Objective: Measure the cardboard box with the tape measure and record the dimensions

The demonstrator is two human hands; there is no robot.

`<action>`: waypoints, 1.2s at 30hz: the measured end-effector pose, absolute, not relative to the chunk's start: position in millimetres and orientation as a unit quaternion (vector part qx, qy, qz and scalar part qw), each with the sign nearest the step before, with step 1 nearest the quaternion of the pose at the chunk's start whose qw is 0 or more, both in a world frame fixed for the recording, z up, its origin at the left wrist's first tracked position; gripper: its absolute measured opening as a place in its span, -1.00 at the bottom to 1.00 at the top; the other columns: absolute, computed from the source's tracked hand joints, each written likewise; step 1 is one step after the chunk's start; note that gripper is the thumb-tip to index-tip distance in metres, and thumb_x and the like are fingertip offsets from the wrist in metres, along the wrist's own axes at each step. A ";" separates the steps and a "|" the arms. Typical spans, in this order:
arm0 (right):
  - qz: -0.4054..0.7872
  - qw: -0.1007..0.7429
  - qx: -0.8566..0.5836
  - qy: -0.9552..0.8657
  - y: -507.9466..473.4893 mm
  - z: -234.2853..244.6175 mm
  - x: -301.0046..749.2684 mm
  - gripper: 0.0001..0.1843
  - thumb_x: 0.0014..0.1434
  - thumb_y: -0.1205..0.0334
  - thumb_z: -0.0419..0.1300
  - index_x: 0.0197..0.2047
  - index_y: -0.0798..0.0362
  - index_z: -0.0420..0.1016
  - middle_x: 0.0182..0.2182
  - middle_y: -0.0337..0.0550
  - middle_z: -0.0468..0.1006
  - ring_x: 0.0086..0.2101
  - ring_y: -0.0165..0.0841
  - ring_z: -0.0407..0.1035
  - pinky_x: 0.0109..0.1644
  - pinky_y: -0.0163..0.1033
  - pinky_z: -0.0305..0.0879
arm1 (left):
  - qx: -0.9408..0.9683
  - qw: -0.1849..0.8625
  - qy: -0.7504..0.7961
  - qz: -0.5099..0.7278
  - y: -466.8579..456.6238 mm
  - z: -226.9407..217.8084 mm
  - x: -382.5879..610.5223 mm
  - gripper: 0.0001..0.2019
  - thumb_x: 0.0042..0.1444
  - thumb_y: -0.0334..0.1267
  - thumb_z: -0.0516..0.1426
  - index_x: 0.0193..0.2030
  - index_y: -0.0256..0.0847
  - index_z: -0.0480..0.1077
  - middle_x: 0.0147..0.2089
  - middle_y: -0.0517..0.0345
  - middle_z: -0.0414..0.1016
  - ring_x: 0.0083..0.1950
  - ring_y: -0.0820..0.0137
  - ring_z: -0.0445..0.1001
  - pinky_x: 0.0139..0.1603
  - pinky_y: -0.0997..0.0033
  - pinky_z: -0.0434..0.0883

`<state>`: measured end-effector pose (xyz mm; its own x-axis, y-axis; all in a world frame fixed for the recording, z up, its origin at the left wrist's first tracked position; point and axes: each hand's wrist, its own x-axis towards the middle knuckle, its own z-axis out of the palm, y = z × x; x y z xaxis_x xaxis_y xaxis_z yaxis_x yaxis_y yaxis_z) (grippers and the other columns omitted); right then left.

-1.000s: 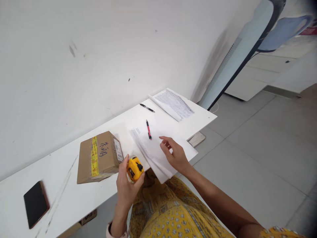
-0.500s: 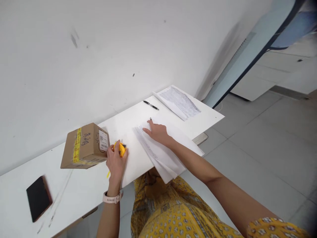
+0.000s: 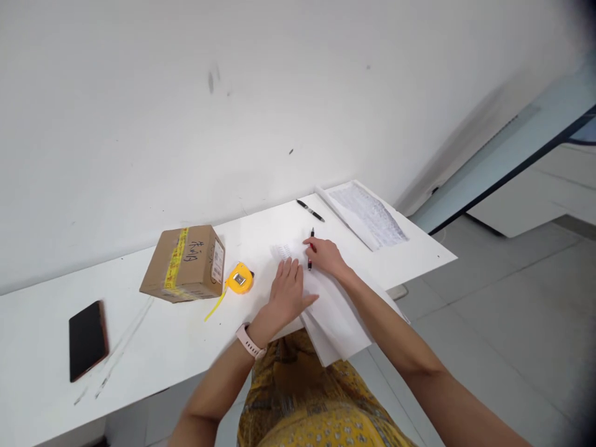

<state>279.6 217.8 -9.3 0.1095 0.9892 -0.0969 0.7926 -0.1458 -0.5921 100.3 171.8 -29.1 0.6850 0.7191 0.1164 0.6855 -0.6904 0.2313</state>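
My left hand [image 3: 287,292] lies flat on the white paper sheets [image 3: 342,310], fingers stretched out and thumb spread. In my right hand [image 3: 326,256] is a red and black pen [image 3: 310,264], pinched between the fingers over the sheets. Handwriting shows at the sheets' far left corner; the lower ends hang past the table's front edge. To the left of my left hand sits a yellow tape measure [image 3: 240,279], a short length of its tape pulled out. It lies close beside a brown cardboard box [image 3: 186,264] with yellow tape and a label.
A black pen [image 3: 310,210] lies near the wall. Folded, written-on paper [image 3: 370,214] rests at the right of the white table [image 3: 421,261]. A phone [image 3: 88,340] lies at the left. A pale blue panel [image 3: 507,155] stands beyond the table's right end.
My left hand has let go of the tape measure and moved right onto the sheets. My right hand, earlier pointing over the paper, now has the red and black pen in its fingers. The view has shifted.
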 end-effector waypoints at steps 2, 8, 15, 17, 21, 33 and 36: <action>0.339 0.342 -0.660 -0.577 210.5 -3.2 296.7 -0.60 0.25 0.30 0.02 0.08 0.08 0.53 -0.23 -0.04 0.69 -0.13 -0.18 0.56 0.02 -0.09 0.38 | 0.922 0.091 0.376 0.007 173.4 -33.3 97.4 -0.01 0.06 0.23 0.24 0.37 -0.61 0.13 0.45 -0.57 0.06 0.50 -0.22 -0.02 0.47 -0.20 -0.07; 0.443 0.561 -0.466 -0.522 188.5 14.8 306.5 -0.64 0.13 0.04 0.33 -0.01 -0.08 0.51 -0.11 -0.11 0.68 0.01 -0.18 0.52 0.14 -0.06 0.34 | 0.918 0.117 0.373 -0.058 178.9 -34.4 82.9 0.29 -0.19 0.44 0.25 0.47 -0.51 -0.03 0.53 -0.50 -0.25 0.54 -0.22 -0.31 0.49 -0.18 -0.23; 0.501 0.581 -0.460 -0.448 217.9 -25.2 257.0 -0.41 0.22 -0.40 0.01 -0.19 -0.03 0.46 -0.56 -0.22 0.53 -0.43 -0.28 0.50 -0.19 -0.11 0.43 | 0.926 0.134 0.354 -0.017 184.4 -42.5 77.9 0.30 -0.19 0.53 0.16 0.48 -0.43 -0.06 0.53 -0.50 -0.31 0.54 -0.23 -0.32 0.42 -0.39 -0.32; 0.543 0.554 -0.455 -0.438 227.1 -39.5 252.5 -0.37 0.16 -0.40 0.10 -0.04 -0.03 0.49 -0.35 -0.13 0.62 -0.30 -0.26 0.53 -0.14 -0.11 0.44 | 0.930 0.127 0.345 0.010 184.0 -47.9 74.4 0.29 -0.17 0.56 0.12 0.49 -0.41 -0.06 0.54 -0.49 -0.29 0.55 -0.20 -0.32 0.42 -0.38 -0.34; 0.480 0.527 -0.516 -0.475 232.3 -54.5 251.3 -0.62 0.07 -0.16 0.33 -0.35 0.01 0.52 -0.41 -0.20 0.55 -0.33 -0.32 0.43 -0.18 -0.19 0.35 | 0.929 0.135 0.344 0.022 184.5 -50.9 73.2 0.28 -0.18 0.57 0.11 0.47 -0.40 -0.02 0.53 -0.50 -0.25 0.54 -0.23 -0.25 0.41 -0.40 -0.28; 0.386 0.517 -0.590 -0.486 226.2 -51.9 248.0 -0.65 0.04 0.11 0.28 -0.55 -0.02 0.16 -0.63 -0.40 0.17 -0.56 -0.46 0.06 -0.45 -0.28 0.03 | 0.917 0.143 0.363 0.082 187.9 -47.6 76.4 -0.22 0.17 0.29 0.11 0.35 -0.25 0.22 0.47 -0.37 0.10 0.47 -0.15 0.06 0.38 -0.40 -0.10; 0.358 0.520 -0.588 -0.506 226.8 -54.0 248.1 -0.68 0.01 0.18 0.23 -0.57 -0.02 0.13 -0.63 -0.41 0.12 -0.56 -0.47 0.01 -0.46 -0.29 -0.03 | 0.916 0.145 0.365 0.085 188.3 -48.9 77.1 -0.23 0.18 0.28 0.10 0.35 -0.24 0.23 0.46 -0.37 0.11 0.46 -0.15 0.08 0.38 -0.40 -0.10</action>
<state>248.1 226.8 -54.0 0.2308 0.9672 0.1058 0.2230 0.0533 -0.9734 77.1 188.3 -48.9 0.7194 0.6928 0.0507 0.6434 -0.6921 0.3271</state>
